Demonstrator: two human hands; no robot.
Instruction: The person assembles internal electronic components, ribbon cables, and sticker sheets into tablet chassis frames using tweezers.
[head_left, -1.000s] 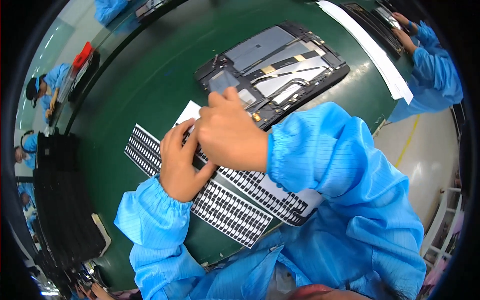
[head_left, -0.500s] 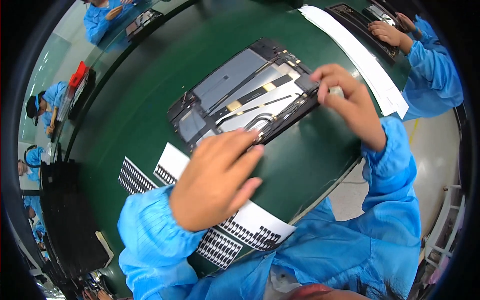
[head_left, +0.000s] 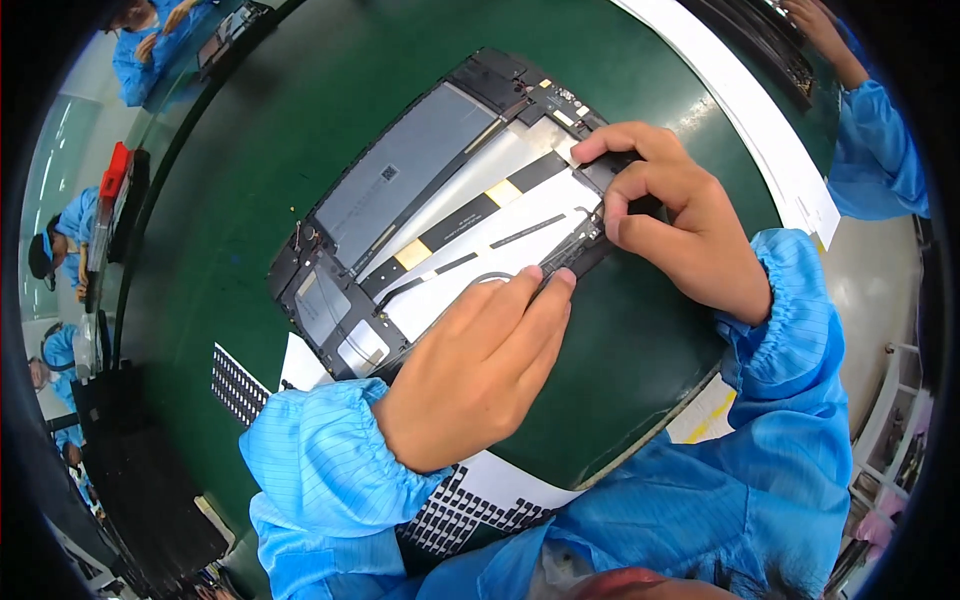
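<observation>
the opened tablet chassis [head_left: 420, 210] lies far-centre on the green mat [head_left: 250, 130]. your left hand [head_left: 480, 375] presses flat on its near edge, grasping nothing; your right hand [head_left: 680, 235] pinches a small piece at the right corner, so seat it precisely. half a second ago the left sat nearer, on the sticker sheet [head_left: 470, 505].

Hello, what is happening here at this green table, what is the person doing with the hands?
A person in blue sleeves works on an opened tablet-like device lying on the green table. The left hand rests flat, fingertips on the device's near edge. The right hand pinches at a small spot on the device's right end; what is in that grip is too small to tell. A sheet of small black stickers lies near the person, partly under the left sleeve.
</observation>
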